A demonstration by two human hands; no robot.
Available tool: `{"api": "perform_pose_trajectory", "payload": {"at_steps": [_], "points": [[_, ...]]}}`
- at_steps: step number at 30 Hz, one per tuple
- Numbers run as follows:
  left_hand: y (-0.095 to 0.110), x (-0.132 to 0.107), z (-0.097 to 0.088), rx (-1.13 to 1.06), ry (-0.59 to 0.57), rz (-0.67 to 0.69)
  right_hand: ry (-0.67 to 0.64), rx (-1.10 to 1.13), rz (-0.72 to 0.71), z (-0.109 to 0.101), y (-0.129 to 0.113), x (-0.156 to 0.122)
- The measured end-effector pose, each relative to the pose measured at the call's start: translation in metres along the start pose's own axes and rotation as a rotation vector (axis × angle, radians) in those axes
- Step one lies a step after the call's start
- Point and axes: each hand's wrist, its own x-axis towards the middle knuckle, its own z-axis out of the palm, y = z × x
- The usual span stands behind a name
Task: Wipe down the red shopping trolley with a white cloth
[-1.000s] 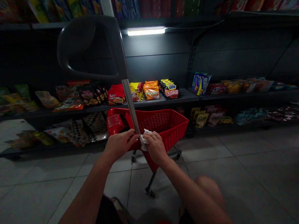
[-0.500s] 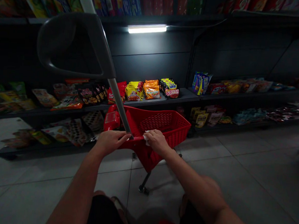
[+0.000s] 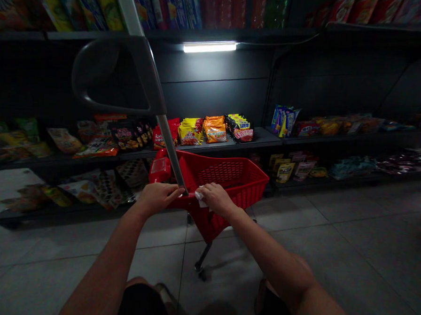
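Down low, the left hand (image 3: 157, 197) has its fingers curled tight over the near rim of the red basket (image 3: 237, 177), right at the foot of the metal pole (image 3: 170, 146) that rises to a dark handle (image 3: 112, 75). The right hand (image 3: 215, 200) pinches a white cloth (image 3: 199, 198) in closed fingers, pressing it on the same rim just beside the pole. The basket stands on wheels on the tiled floor (image 3: 333, 239), near the front edge of the shelf (image 3: 264, 137) of snack packets (image 3: 215, 129).

Light (image 3: 209, 47): lit strip under the top tier.
Shelves (image 3: 264, 136): dark, tiered along the wall.
Packets (image 3: 215, 129): orange, yellow and red, in a row on the middle tier.
Blue packets (image 3: 283, 120): upright, further right.
Floor (image 3: 333, 239): grey tiles.
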Motion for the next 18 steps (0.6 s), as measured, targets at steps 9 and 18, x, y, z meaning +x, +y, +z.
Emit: {"api": "perform_pose_trajectory", "payload": {"at_steps": [9,18], "points": [[-0.026,-0.004,0.000,-0.040,-0.043,0.085,-0.116,-0.106,0.125,-0.025,0.097,-0.061],[-0.020,-0.002,-0.006,-0.034,-0.133,-0.030,0.305,0.043,0.537,-0.034,0.153,-0.130]]}}
